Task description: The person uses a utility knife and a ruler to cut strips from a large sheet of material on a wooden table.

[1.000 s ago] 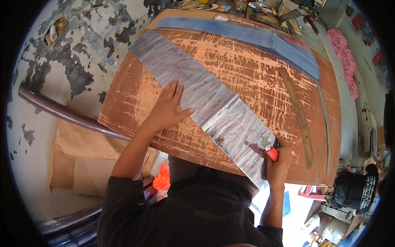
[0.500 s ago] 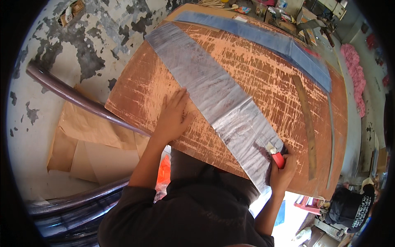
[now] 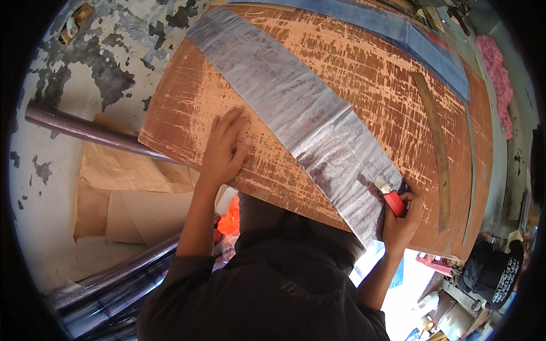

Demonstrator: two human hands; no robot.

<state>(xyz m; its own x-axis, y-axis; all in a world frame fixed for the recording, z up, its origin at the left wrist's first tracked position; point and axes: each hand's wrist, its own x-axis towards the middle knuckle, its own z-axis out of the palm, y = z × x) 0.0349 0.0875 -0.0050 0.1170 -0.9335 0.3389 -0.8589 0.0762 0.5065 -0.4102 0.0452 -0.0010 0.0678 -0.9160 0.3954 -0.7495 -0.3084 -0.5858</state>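
Observation:
A long strip of cloudy clear plastic sheet (image 3: 278, 85) lies diagonally across the scored brown board (image 3: 187, 96), with a crease across its middle and its near end over the board's front edge. My left hand (image 3: 224, 150) rests on the board, fingers spread, a little left of the strip's edge. In my right hand (image 3: 402, 219), at the strip's near right end, is a red-handled cutter (image 3: 393, 202). Its pale tip points up and left over the plastic; I cannot tell whether a blade shows.
Bluish plastic sheets (image 3: 364, 25) lie along the board's far side. A worn flat ruler (image 3: 433, 148) and a thin grey strip (image 3: 471, 170) lie at the right. Rolls of plastic film (image 3: 119, 284) and brown paper (image 3: 136, 176) are at lower left, by a peeling wall (image 3: 108, 74).
The view has shifted, so the board sits higher in the picture. My left hand has drawn slightly away from the strip's edge. The right hand still holds the cutter at the near end.

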